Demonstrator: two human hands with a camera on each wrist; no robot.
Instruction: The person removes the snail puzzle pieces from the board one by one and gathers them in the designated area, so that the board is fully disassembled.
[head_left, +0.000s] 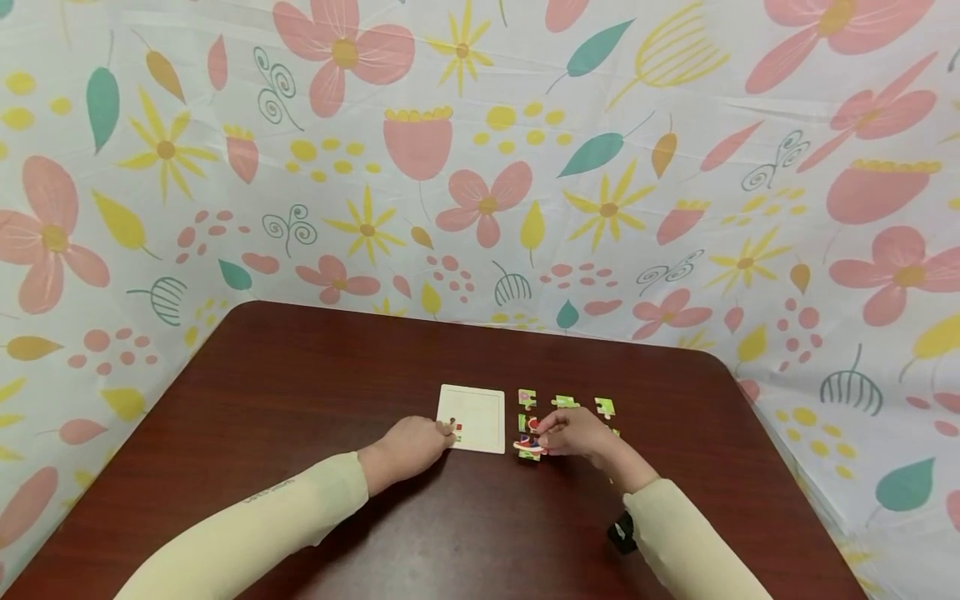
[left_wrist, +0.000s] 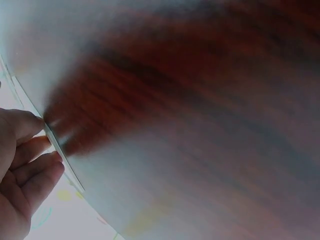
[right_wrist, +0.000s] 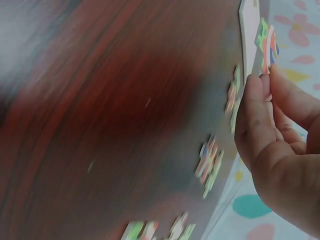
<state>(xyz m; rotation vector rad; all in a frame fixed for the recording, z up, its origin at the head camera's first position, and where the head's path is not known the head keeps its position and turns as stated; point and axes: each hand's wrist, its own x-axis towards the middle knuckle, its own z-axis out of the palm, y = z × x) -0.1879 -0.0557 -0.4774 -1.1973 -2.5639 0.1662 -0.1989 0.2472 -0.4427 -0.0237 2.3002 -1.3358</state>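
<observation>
A white square puzzle tray (head_left: pixel 480 419) lies on the table, with a small picture piece (head_left: pixel 457 432) in its lower left corner. My left hand (head_left: pixel 412 445) holds the tray's left edge near that corner. In the left wrist view, its thumb and bent fingertips (left_wrist: pixel 56 157) meet the tray's thin edge. My right hand (head_left: pixel 573 432) pinches a jigsaw piece (right_wrist: pixel 268 46) with red, white, blue and green parts between thumb and fingers. It is raised just right of the tray, above another puzzle piece (head_left: pixel 529 456) on the table.
Several loose jigsaw pieces, among them a pink and green one (head_left: pixel 527 398), a green one (head_left: pixel 565 402) and a corner one (head_left: pixel 605 407), lie right of the tray. The dark wooden table (head_left: pixel 337 367) backs onto a flowered cloth (head_left: pixel 487 275). A black device (head_left: pixel 622 533) sits at the right wrist.
</observation>
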